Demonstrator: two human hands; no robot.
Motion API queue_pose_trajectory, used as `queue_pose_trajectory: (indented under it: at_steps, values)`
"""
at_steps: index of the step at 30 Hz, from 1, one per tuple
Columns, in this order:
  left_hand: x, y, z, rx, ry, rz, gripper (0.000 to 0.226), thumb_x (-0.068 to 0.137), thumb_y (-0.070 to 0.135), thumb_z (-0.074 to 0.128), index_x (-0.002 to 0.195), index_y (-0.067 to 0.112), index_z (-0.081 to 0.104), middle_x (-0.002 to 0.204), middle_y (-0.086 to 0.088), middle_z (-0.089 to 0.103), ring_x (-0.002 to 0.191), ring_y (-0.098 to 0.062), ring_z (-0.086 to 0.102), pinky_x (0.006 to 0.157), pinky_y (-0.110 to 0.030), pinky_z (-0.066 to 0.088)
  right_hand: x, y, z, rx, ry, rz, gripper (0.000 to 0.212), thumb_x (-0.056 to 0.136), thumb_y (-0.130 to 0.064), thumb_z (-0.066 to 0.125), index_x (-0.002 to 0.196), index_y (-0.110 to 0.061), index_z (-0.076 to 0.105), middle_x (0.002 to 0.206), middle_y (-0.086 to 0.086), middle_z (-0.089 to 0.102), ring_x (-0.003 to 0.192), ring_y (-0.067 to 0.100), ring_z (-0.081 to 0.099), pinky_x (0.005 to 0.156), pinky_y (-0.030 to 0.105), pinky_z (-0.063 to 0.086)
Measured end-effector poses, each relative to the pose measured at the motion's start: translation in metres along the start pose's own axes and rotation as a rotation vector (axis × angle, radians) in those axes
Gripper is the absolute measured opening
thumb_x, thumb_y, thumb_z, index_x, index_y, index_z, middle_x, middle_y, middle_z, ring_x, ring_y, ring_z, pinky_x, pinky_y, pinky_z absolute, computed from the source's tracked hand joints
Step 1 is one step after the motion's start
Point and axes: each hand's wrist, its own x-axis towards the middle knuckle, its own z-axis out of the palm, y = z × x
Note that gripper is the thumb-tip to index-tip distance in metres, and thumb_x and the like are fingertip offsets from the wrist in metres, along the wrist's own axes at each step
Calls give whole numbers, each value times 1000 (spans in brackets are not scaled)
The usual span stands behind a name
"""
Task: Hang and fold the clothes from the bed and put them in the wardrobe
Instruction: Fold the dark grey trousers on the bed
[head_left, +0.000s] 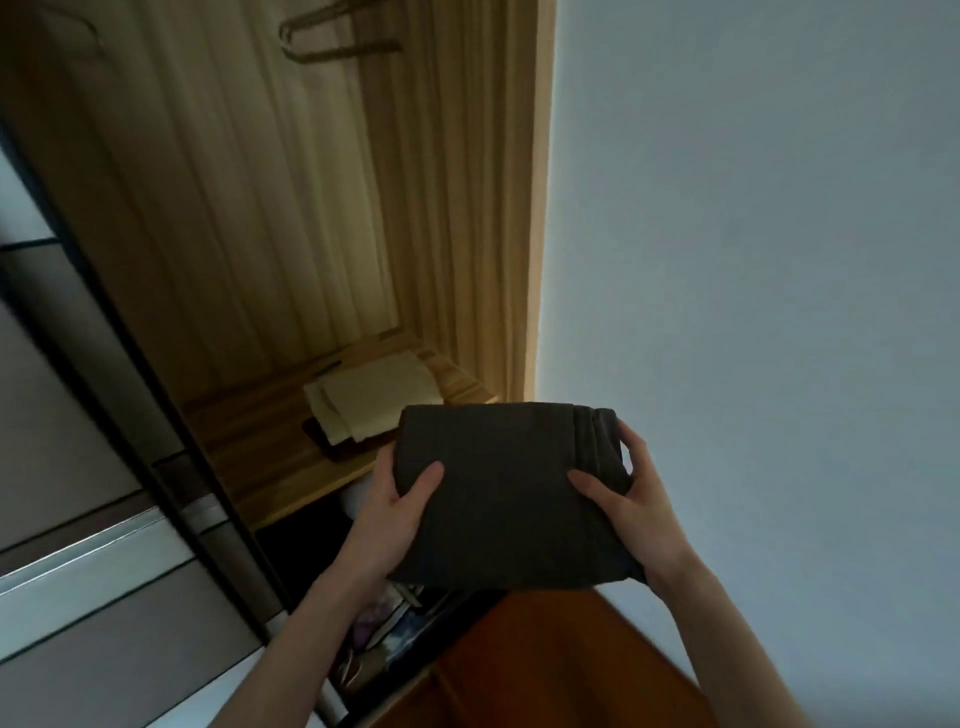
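Folded dark garment (506, 491) between left hand (397, 512) and right hand (631, 512), thumbs on top.

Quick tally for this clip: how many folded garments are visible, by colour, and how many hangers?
Dark grey folded garment, held by left hand and right hand: 1
Cream folded garment on the wardrobe shelf: 1
Dark brown folded item under the cream one: 1
Hangers, blurred, at least: 2
Total: 5
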Motion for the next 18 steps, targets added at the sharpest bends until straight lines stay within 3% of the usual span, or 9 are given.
queue_pose_trajectory:
  at_steps: [6, 12, 14, 16, 18]
  values:
    - [29, -1, -38, -28, 213, 19, 42, 100, 32, 63, 137, 33, 44, 125, 10, 61, 104, -6, 65, 68, -15, 57, 80, 4, 56, -9, -202, 30, 76, 91, -18, 78, 150, -44, 37, 123, 2, 65, 94, 13, 75, 72, 28, 62]
    - [70, -13, -83, -5, 352, 13, 38, 101, 29, 63, 133, 35, 44, 124, 9, 59, 106, -10, 63, 70, -19, 54, 149, 23, 118, -56, -299, 44, 83, 84, -31, 84, 154, -37, 38, 131, -6, 62, 111, 13, 68, 89, 31, 61]
    - [87, -17, -97, 2, 364, 12, 37, 101, 27, 63, 133, 33, 44, 123, 9, 59, 105, -9, 64, 67, -17, 55, 168, 28, 137, -70, -314, 62, 74, 84, -32, 84, 147, -34, 45, 129, -7, 64, 109, 11, 68, 87, 26, 60]
    - [106, -21, -110, 2, 380, 9, 38, 101, 25, 63, 135, 28, 45, 124, 7, 61, 104, -8, 64, 65, -15, 56, 185, 30, 153, -105, -328, 66, 59, 86, -29, 82, 136, -35, 50, 123, -8, 67, 103, 7, 68, 75, 16, 57]
    - [124, -25, -122, -1, 389, 12, 40, 101, 24, 63, 137, 26, 46, 125, 5, 61, 105, -8, 64, 70, -17, 57, 201, 32, 167, -133, -341, 73, 51, 88, -28, 81, 131, -35, 53, 121, -7, 68, 99, 5, 68, 72, 13, 54]
